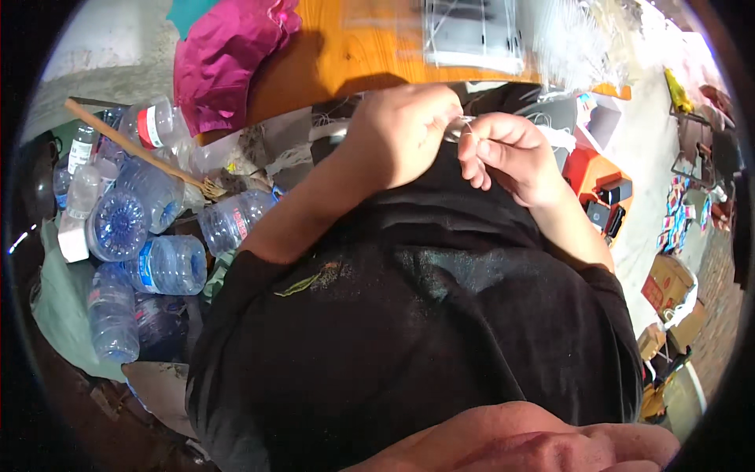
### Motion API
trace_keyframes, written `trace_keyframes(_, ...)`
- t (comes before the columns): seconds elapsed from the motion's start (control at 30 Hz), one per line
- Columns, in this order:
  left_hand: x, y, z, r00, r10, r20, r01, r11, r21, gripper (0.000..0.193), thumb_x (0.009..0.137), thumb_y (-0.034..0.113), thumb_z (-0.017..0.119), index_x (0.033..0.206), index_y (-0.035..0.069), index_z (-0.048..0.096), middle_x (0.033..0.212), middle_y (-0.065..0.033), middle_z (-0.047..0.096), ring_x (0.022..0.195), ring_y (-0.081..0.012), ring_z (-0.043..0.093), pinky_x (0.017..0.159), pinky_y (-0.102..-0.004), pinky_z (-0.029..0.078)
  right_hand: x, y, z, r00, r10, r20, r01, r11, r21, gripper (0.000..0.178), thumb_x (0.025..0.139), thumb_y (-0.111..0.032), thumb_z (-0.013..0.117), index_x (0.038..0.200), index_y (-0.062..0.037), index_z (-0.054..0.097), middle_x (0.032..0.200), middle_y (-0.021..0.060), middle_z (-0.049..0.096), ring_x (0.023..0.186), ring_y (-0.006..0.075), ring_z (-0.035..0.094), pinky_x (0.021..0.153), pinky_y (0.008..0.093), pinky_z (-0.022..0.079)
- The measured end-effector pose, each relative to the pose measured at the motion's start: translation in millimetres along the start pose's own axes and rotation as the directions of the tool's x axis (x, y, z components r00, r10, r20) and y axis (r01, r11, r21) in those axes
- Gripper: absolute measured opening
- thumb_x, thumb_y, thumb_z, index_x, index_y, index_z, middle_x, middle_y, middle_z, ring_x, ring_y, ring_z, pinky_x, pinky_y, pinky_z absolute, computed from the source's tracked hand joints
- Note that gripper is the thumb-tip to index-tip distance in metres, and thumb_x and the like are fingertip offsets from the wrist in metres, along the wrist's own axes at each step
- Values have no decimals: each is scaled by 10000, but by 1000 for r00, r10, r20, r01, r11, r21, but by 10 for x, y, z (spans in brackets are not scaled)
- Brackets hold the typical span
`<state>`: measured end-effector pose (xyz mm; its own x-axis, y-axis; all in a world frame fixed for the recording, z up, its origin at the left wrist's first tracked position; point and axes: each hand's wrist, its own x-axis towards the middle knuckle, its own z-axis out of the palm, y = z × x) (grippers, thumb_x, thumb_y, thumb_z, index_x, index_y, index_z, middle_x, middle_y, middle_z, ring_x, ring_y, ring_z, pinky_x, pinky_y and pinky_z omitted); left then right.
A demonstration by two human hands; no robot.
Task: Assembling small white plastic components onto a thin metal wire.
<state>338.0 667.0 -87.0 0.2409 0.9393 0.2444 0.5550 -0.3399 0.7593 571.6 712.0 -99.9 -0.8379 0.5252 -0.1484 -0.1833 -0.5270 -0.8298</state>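
Close together in front of my chest, at the near edge of the wooden table (346, 51), are my two hands. My left hand (397, 134) is closed, its thumb and fingers drawn into a pinch. With thumb and forefinger pressed together, my right hand (515, 157) holds a thin whitish thread (466, 123), its other fingers curled. The thread shows in the small gap between the hands and seems to run into the left pinch. Its ends are hidden. On the table beyond lie a flat clear-and-white framed piece (472, 35) and a bundle of clear thin strands (578, 43).
A magenta cloth (228, 67) hangs over the table's left corner. Several empty plastic bottles (169, 266) pile up at left, with a wooden stick (126, 141) across them. At right stand an orange box (590, 175) with dark items and a cardboard carton (668, 282).
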Motion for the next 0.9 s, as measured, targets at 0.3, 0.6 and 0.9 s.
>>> trace_keyframes(0.3, 68, 164, -132, 991, 106, -87, -90, 981, 172, 33, 959, 101, 687, 950, 78, 665, 876, -124, 718, 803, -379, 722, 676, -462, 566, 282, -274, 8, 916, -392, 84, 212, 296, -931, 150, 1012, 25, 612, 1057, -28, 745, 987, 101, 778, 807, 233, 706, 741, 369, 551)
trace_keyframes(0.6, 89, 155, -162, 991, 135, -20, -130, 978, 162, 101, 969, 164, 693, 931, 76, 662, 882, -117, 690, 823, -367, 710, 689, -455, 552, 322, -378, 153, 746, -665, 37, 242, 219, -945, 125, 1017, 26, 636, 1063, 31, 752, 1073, 120, 794, 846, 222, 706, 822, 371, 573)
trace_keyframes(0.9, 31, 51, -126, 999, 34, -14, -31, 980, 198, 48, 934, 119, 700, 959, 93, 668, 916, -106, 699, 860, -352, 714, 720, -459, 566, 272, -402, 241, 865, -448, -224, 271, 794, -544, 166, 1058, -22, 593, 1108, 19, 746, 1113, 126, 791, 852, 140, 711, 714, 261, 557)
